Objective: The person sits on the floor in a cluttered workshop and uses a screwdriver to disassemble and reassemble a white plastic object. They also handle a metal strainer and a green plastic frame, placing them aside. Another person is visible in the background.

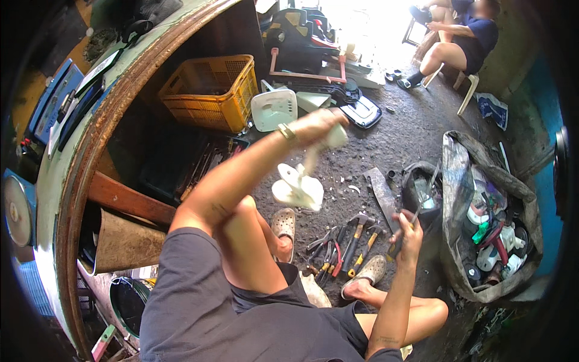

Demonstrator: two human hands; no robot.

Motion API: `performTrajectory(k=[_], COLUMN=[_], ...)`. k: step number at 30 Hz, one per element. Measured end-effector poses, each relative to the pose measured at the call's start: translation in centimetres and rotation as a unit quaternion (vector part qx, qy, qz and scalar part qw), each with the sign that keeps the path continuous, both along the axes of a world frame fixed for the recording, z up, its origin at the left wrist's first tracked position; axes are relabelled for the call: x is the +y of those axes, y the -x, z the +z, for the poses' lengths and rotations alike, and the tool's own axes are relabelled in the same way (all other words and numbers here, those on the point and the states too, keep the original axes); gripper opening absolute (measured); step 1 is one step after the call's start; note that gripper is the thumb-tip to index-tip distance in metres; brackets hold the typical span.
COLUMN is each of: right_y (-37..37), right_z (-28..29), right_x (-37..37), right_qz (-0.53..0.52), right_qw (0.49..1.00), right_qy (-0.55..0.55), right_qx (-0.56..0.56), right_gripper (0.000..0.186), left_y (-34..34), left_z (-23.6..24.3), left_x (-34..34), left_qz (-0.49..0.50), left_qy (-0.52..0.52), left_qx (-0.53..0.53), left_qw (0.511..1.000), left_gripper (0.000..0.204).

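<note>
My left hand (322,125), smeared by motion, is closed round the top of a white plastic part (335,137). A blurred pale strip hangs from it toward a wider, lobed white piece (298,188) over the floor; I cannot tell whether the two are joined. On the right, my right hand (410,234) grips a screwdriver (417,208), its thin shaft pointing up and away and its handle low in the fist. Between my feet and just beyond lie hammers (356,238), pliers (325,246) and other hand tools. A flat saw-like blade (380,193) rests beyond them.
A large grey sack (449,211) of plastic scrap stands at the right, beside a smaller dark bag (416,172). A yellow crate (241,90) and white basin (274,110) are at the far left. A worn bench edge (90,145) curves along my left. Another person (464,45) sits far right.
</note>
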State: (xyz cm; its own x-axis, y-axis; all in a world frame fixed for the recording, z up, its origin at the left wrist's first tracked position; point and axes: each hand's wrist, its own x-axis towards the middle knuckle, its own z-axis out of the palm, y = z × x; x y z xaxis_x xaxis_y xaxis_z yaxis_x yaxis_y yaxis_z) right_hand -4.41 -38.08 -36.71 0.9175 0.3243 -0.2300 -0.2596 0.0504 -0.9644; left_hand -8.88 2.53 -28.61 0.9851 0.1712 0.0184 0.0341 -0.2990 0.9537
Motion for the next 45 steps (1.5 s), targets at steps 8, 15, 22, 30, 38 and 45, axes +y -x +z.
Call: performTrajectory(k=[8, 15, 22, 30, 38, 45], right_y=[0.5, 2.4, 4.3, 5.7, 7.3, 7.2], right_z=[-7.5, -10.9, -6.9, 7.9, 15.2, 14.3], right_x=[-6.4, -3.6, -0.5, 0.3, -2.8, -3.9], right_qz=[-0.099, -0.065, 0.083, 0.204, 0.271, 0.276], right_qw=[0.989, 0.977, 0.979, 0.943, 0.879, 0.891], right_qy=[0.072, 0.076, 0.126, 0.200, 0.164, 0.203], right_qx=[0.083, 0.188, 0.139, -0.173, -0.357, -0.299], right_gripper=[0.021, 0.024, 0.058, 0.050, 0.050, 0.049], left_y=[5.9, 20.9, 18.1, 7.8, 2.1, 0.7], left_z=[3.6, -7.7, -7.3, 3.8, 5.0, 5.4], left_x=[37.1, 45.4, 31.5, 10.9, -5.4, -9.1], left_qz=[0.114, 0.534, 0.515, 0.286, 0.129, 0.084], left_qy=[-0.689, -0.391, -0.026, 0.286, 0.429, 0.326], left_qx=[-0.010, 0.307, 0.073, -0.138, -0.077, -0.067], left_qw=[0.716, 0.683, 0.854, 0.904, 0.891, 0.939], left_gripper=[0.036, 0.084, 0.056, 0.041, 0.053, 0.048])
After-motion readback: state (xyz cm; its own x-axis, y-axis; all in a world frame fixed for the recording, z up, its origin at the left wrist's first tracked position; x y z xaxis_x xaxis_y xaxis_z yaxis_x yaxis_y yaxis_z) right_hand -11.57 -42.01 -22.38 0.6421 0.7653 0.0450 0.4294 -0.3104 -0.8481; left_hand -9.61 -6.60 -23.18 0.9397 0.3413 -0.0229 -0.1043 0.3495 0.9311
